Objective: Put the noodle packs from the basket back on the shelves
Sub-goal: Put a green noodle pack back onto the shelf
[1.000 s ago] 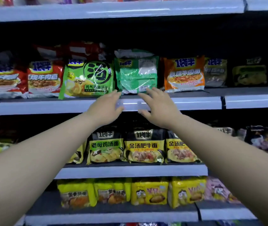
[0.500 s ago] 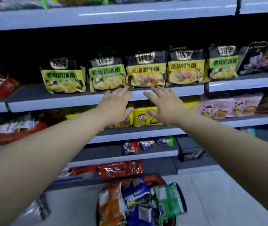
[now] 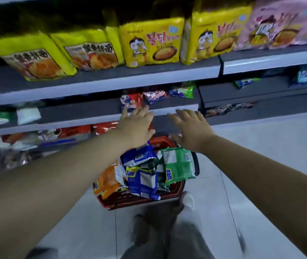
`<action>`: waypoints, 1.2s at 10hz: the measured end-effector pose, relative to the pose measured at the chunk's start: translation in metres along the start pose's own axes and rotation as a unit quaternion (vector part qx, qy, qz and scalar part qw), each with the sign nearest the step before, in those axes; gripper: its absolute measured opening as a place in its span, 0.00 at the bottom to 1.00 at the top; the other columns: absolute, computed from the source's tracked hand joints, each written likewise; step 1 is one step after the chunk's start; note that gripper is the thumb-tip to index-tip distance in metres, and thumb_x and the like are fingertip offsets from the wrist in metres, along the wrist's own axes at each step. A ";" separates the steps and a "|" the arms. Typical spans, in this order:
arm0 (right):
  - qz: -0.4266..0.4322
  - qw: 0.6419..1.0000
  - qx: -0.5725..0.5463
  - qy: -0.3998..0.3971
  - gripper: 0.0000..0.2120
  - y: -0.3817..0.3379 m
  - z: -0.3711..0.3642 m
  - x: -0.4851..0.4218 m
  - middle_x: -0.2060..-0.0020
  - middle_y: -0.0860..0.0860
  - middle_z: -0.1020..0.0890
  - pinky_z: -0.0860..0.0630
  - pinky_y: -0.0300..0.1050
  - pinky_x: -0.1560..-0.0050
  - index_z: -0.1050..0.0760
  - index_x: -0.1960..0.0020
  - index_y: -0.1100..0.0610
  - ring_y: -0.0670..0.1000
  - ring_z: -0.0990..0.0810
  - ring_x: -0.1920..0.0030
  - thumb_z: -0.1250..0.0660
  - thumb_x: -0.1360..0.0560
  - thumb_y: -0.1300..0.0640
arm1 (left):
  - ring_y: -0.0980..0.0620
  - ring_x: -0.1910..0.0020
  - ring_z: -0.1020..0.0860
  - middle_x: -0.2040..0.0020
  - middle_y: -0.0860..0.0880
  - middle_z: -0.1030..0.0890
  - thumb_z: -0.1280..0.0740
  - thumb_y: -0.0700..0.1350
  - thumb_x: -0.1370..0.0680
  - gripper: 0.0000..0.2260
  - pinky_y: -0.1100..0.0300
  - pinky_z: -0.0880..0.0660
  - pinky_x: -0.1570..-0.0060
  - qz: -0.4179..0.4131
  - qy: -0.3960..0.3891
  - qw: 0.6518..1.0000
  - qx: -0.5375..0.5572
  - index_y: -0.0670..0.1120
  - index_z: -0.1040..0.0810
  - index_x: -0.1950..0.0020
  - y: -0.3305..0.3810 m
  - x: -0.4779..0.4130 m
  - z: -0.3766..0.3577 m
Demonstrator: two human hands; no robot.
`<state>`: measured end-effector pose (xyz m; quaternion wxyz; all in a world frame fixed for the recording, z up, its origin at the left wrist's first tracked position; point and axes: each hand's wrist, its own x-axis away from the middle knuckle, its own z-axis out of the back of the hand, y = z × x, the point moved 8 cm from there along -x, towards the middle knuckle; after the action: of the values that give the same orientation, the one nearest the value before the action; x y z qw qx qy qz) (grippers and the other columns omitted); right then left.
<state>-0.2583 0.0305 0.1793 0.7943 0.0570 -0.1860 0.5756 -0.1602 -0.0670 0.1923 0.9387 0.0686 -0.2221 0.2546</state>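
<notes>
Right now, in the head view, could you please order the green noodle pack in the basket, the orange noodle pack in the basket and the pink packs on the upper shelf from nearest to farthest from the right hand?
From the right hand:
1. Green noodle pack, just below the hand, on the basket's right side.
2. Orange noodle pack, lower left, on the basket's left side.
3. Pink packs, up on the upper shelf at top right.

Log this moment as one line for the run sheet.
phase: reaching down | left hand: open, empty | right hand: open, empty | red basket: on floor, noodle packs inside
</notes>
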 end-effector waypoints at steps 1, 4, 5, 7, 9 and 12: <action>-0.006 0.999 -0.015 -0.048 0.34 0.023 -0.068 -0.012 0.23 0.54 0.47 0.49 0.60 0.25 0.52 0.21 0.48 0.58 0.47 0.24 0.43 0.22 0.39 | 0.45 0.23 0.47 0.21 0.46 0.49 0.42 0.55 0.19 0.29 0.38 0.51 0.28 0.007 -0.035 0.999 0.004 0.48 0.47 0.22 0.016 -0.033 -0.067; -0.017 0.985 -0.070 -0.158 0.35 0.070 -0.248 -0.030 0.23 0.55 0.44 0.46 0.56 0.27 0.50 0.22 0.50 0.59 0.45 0.24 0.40 0.22 0.40 | 0.41 0.28 0.38 0.24 0.41 0.42 0.44 0.48 0.17 0.22 0.47 0.34 0.34 0.059 -0.180 0.959 0.208 0.42 0.42 0.24 0.059 -0.086 -0.239; -0.048 0.976 -0.117 -0.176 0.37 0.083 -0.293 -0.035 0.23 0.56 0.44 0.41 0.56 0.28 0.48 0.22 0.54 0.60 0.43 0.25 0.36 0.23 0.42 | 0.39 0.47 0.26 0.42 0.37 0.27 0.45 0.48 0.17 0.16 0.53 0.29 0.53 0.118 -0.207 0.930 0.279 0.40 0.32 0.34 0.069 -0.096 -0.290; -0.266 0.855 -0.421 -0.145 0.37 0.118 -0.358 -0.043 0.36 0.59 0.31 0.25 0.59 0.41 0.42 0.27 0.58 0.60 0.28 0.38 0.27 0.30 0.55 | 0.46 0.56 0.28 0.53 0.44 0.23 0.38 0.52 0.21 0.13 0.54 0.30 0.52 0.255 -0.246 0.880 0.315 0.42 0.25 0.46 0.063 -0.113 -0.386; -0.359 0.708 -0.592 -0.140 0.10 0.121 -0.393 -0.045 0.55 0.55 0.20 0.19 0.53 0.53 0.27 0.50 0.56 0.55 0.20 0.58 0.28 0.26 0.55 | 0.51 0.59 0.28 0.58 0.49 0.27 0.37 0.45 0.20 0.09 0.56 0.30 0.53 0.302 -0.238 0.784 0.488 0.53 0.30 0.60 0.084 -0.112 -0.385; -0.395 0.502 -0.766 -0.068 0.18 0.114 -0.371 -0.018 0.49 0.61 0.16 0.19 0.59 0.48 0.26 0.41 0.63 0.61 0.16 0.52 0.27 0.27 0.59 | 0.49 0.47 0.28 0.41 0.50 0.29 0.38 0.48 0.19 0.20 0.56 0.30 0.47 0.339 -0.105 0.650 0.672 0.49 0.35 0.27 0.097 -0.079 -0.365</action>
<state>-0.2851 0.1650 -0.1842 0.6573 -0.4672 -0.5662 -0.1707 -0.1309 0.0697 -0.1668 0.4545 0.6270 -0.0946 0.6256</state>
